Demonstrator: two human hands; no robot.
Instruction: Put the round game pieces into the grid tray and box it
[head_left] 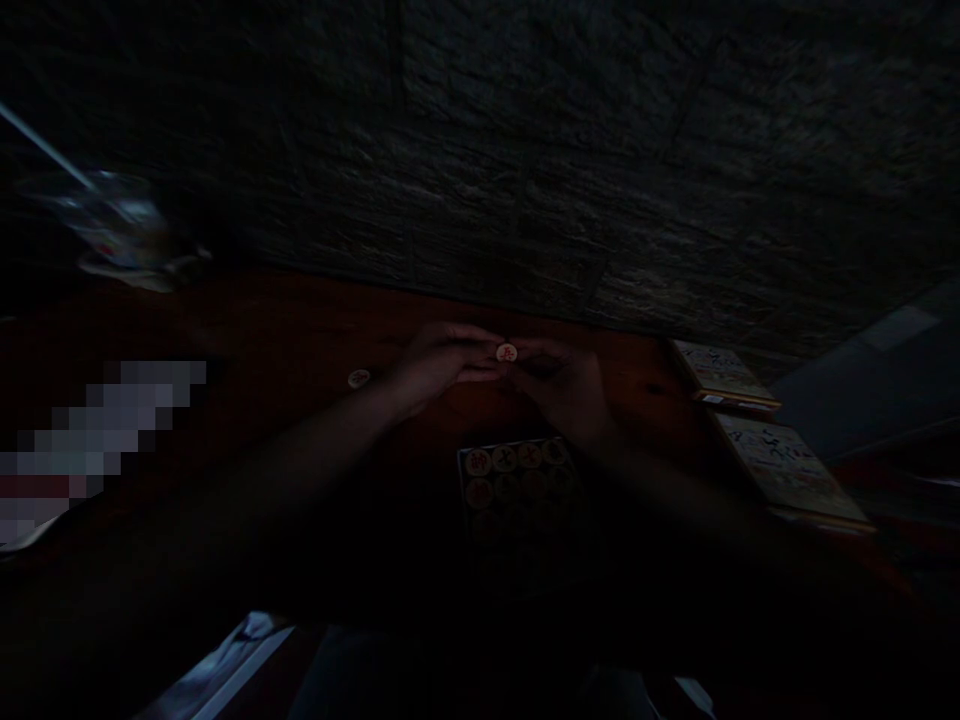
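Note:
A round xiangqi piece (pixel 507 353) with a red character faces me above the wooden table, near the wall. Fingertips of my left hand (pixel 441 362) close on its left side, and those of my right hand (pixel 564 385) pinch it from the right. Another xiangqi piece (pixel 359 378) lies on the table, left of my left wrist. Below my hands sits an open square box (pixel 460 490) with several xiangqi pieces in rows, some marked in red. Its near part is lost in deep shadow.
Two flat printed boxes (pixel 791 465) lie at the right on the table (pixel 300 310). A clear cup (pixel 120 220) with a straw stands at the far left. Nearer on the left is a pixelated pale item (pixel 97 450). A stone-textured wall (pixel 480 150) bounds the table's far side.

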